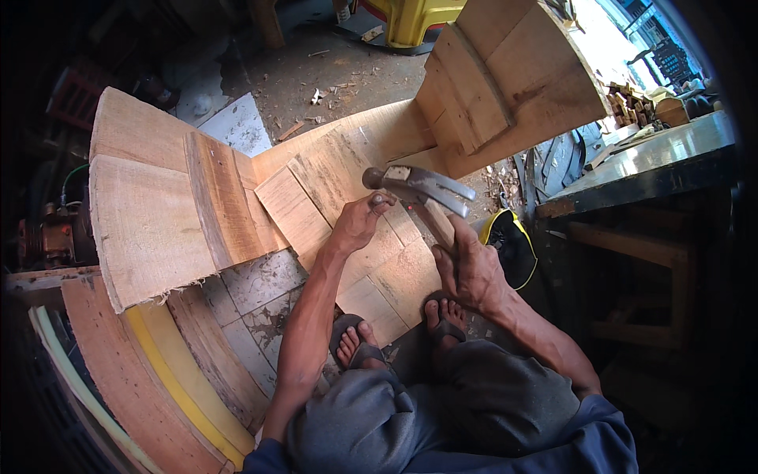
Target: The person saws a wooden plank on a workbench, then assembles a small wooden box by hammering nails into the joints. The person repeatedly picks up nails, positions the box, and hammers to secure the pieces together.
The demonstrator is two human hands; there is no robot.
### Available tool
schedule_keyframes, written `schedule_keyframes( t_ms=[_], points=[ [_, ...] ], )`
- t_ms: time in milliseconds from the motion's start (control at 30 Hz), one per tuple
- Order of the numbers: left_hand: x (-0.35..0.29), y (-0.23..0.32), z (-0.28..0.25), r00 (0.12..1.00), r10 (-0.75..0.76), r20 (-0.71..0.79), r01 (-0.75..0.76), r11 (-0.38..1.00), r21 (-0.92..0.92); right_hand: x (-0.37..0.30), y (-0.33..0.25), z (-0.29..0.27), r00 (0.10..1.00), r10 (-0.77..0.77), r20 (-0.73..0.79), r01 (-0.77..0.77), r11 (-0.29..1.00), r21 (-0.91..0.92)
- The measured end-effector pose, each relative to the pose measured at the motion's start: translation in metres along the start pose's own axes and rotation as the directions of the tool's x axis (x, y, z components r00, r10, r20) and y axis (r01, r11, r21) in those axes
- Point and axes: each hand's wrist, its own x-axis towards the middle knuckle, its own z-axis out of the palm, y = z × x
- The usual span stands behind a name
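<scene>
My right hand (pixel 478 272) is wrapped round the wooden handle of a claw hammer (pixel 422 186). Its steel head hangs above and just right of my left hand (pixel 357 225), claw pointing right. The fingers of my left hand are pinched together over the boards; what they hold, if anything, is too small to make out. Beneath both hands lies a large pale wooden piece with a base of joined boards (pixel 363 257). A wide panel (pixel 154 213) rises at its left end and another panel (pixel 505 83) at its right end.
Curved boards (pixel 118 355) and a yellow strip (pixel 185 379) lie at the lower left. My sandaled feet (pixel 363 344) are at the base's near edge. At right stand a metal-topped bench (pixel 647 166) and a yellow-rimmed black container (pixel 509 245). Wood chips litter the floor near a yellow stool (pixel 410 24).
</scene>
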Motion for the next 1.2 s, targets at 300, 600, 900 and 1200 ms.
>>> schedule_keyframes(
  t_ms=[300, 600, 900, 1200],
  points=[
    [-0.011, -0.018, 0.01, 0.974, -0.014, -0.228, -0.01, 0.994, -0.106, -0.012, 0.015, 0.011, 0.983, 0.14, 0.116, -0.143, 0.99, 0.018],
    [-0.035, 0.001, 0.019, 0.986, 0.006, -0.169, 0.044, 0.956, 0.289, -0.083, 0.074, 0.017, 0.831, 0.382, 0.405, -0.456, 0.884, 0.101],
    [0.033, 0.027, 0.039, 0.883, 0.21, 0.42, -0.418, 0.757, 0.501, -0.104, 0.094, 0.015, 0.742, 0.485, 0.463, -0.546, 0.838, -0.003],
    [0.034, 0.048, 0.038, 0.873, 0.081, 0.481, -0.39, 0.708, 0.589, -0.115, 0.132, 0.044, 0.751, 0.646, 0.137, -0.654, 0.757, 0.011]
  ],
)
